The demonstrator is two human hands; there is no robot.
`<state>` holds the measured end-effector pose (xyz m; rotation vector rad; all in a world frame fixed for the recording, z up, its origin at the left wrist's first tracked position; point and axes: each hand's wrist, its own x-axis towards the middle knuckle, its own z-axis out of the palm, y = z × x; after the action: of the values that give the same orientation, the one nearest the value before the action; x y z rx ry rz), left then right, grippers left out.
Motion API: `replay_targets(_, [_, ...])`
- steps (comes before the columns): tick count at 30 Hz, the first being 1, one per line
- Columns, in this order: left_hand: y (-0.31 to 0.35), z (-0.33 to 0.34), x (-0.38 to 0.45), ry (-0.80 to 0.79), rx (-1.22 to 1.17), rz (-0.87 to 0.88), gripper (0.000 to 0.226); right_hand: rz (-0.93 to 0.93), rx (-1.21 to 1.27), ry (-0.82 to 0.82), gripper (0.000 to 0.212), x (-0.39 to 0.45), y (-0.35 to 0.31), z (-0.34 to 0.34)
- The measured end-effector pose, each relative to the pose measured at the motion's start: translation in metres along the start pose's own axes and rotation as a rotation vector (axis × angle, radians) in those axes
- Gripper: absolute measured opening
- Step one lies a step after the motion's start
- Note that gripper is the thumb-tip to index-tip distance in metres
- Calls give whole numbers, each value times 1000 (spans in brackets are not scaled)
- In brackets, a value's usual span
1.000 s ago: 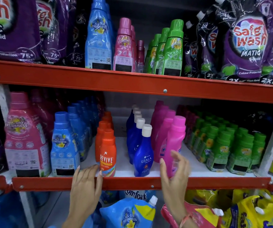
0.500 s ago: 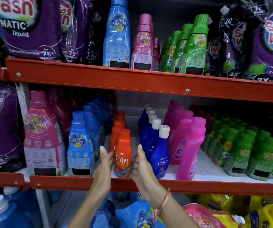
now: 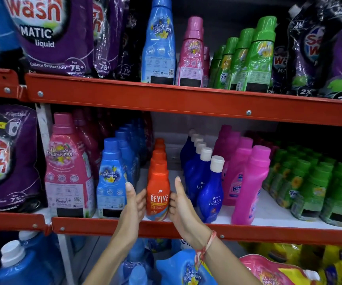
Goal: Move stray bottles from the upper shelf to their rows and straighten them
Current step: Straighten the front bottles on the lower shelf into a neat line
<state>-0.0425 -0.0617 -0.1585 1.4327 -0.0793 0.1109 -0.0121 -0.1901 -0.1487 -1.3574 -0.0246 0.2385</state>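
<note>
Squaring front orange Revive bottle point(image 3: 158, 194) on middle shelf point(image 3: 186, 228): left hand point(image 3: 134, 202) and right hand point(image 3: 181, 204) moved in from shelf edge, now cupping both sides. Straightening underway.

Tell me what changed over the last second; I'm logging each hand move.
Both hands moved inward: the left hand rightward, the right hand leftward off the pink bottle. They now clasp the front orange Revive bottle between them. The bottle rows stayed put.
</note>
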Motion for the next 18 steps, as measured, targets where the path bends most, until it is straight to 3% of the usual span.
replay_targets(7, [0, 0, -1, -8, 52, -17, 118, 12, -36, 5, 55, -2, -2, 1])
replay_targets(12, [-3, -3, -3, 61, 79, -12, 131, 7, -25, 2, 68, -12, -7, 1])
replay_targets(18, [-15, 10, -15, 387, 177, 265, 43, -208, -16, 233, 43, -38, -8, -25])
